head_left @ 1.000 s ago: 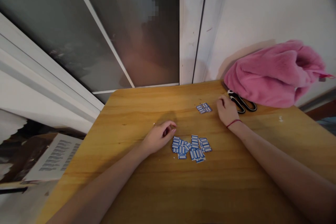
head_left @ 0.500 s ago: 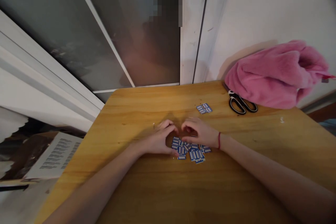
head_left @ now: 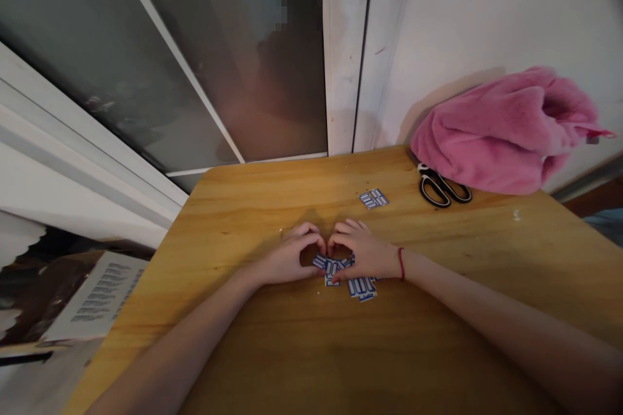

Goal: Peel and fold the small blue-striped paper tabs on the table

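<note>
A small heap of paper pieces (head_left: 361, 286), printed with blue-edged white strips, lies loose and overlapping on the wooden table (head_left: 272, 350). My left hand (head_left: 294, 256) curls at the heap's left side, with a tilted piece between its thumb and bent fingers. From the right, my right hand (head_left: 365, 251), with a red band at the wrist, curves over the heap. Its thumb presses the near pieces and its fingertips rest at the far side, almost meeting the left fingertips. Part of the heap is hidden beneath the right palm.
Farther back lies another patch of similar printed pieces (head_left: 374, 198). Black-handled scissors (head_left: 445, 189) sit partly under a pink plush cloth (head_left: 506, 133) by the wall. A glazed door (head_left: 253, 78) stands behind the table. An open cardboard box (head_left: 97, 295) is at the lower left.
Both hands have closed in on the heap and their fingertips have come nearer together. The pieces are bunched more tightly, and the right hand covers more of them. The view has shifted slightly.
</note>
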{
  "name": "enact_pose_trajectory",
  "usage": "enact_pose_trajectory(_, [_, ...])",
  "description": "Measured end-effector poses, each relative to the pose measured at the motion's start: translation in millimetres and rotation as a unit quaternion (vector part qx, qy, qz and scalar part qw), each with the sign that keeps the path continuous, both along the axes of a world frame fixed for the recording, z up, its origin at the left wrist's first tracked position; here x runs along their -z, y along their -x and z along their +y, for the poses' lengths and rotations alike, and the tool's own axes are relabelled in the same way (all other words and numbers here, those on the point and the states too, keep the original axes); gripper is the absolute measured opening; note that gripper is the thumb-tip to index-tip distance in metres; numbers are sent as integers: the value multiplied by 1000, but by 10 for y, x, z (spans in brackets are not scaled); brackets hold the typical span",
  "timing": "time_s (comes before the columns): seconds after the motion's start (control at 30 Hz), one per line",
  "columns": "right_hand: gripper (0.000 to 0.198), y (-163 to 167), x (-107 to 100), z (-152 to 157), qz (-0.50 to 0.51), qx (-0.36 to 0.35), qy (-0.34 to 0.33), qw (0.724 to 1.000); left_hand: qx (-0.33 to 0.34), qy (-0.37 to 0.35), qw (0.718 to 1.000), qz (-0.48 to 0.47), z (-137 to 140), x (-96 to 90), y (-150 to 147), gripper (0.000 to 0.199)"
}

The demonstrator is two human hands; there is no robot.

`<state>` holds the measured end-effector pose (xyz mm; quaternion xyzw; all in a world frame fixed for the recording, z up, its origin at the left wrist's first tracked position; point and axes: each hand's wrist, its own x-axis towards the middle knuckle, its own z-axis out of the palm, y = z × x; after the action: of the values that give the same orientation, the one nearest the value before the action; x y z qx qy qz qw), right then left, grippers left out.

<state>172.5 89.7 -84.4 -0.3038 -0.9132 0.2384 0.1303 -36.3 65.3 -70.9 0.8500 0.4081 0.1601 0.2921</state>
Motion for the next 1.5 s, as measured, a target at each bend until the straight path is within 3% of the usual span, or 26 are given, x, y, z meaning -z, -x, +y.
enact_pose_trajectory(0.1, [38,2,-10,6,-2,3,15,1000,-28,18,998,-44,18,31,7,6])
enact_pose_trajectory(0.37, [25,-9,16,53,47,10,50,998,-130,80,975,-161,75,132,52,15])
enact_pose_trajectory(0.5, [17,-1,8,41,72,23,53,996,-115,147,952,-242,73,126,52,18])
enact_pose_trajectory(0.6, [15,-8,-2,45,92,3,70,993,-118,155,941,-275,62,95,47,24])
enact_pose_trajectory(0.73, [18,-39,0,100,135,-14,197,971,-151,145,932,-296,50,82,31,33])
enact_pose_trajectory(0.83, [20,-50,8,143,189,-17,333,924,-139,167,935,-280,45,102,19,22])
enact_pose_trajectory(0.9, [21,-42,18,154,222,-5,369,903,-119,187,937,-271,40,111,16,18])
enact_pose_trajectory(1.03, [21,11,63,127,258,53,336,904,-86,185,947,-248,26,86,20,20])
enact_pose_trajectory(1.13, [22,55,105,90,260,83,304,913,-88,159,960,-215,15,59,12,23])
enact_pose_trajectory(1.33, [23,103,142,56,259,124,252,924,-100,186,960,-186,21,137,-36,19])
enact_pose_trajectory(1.5, [25,106,154,59,275,124,269,915,-136,192,950,-204,65,198,-17,16])
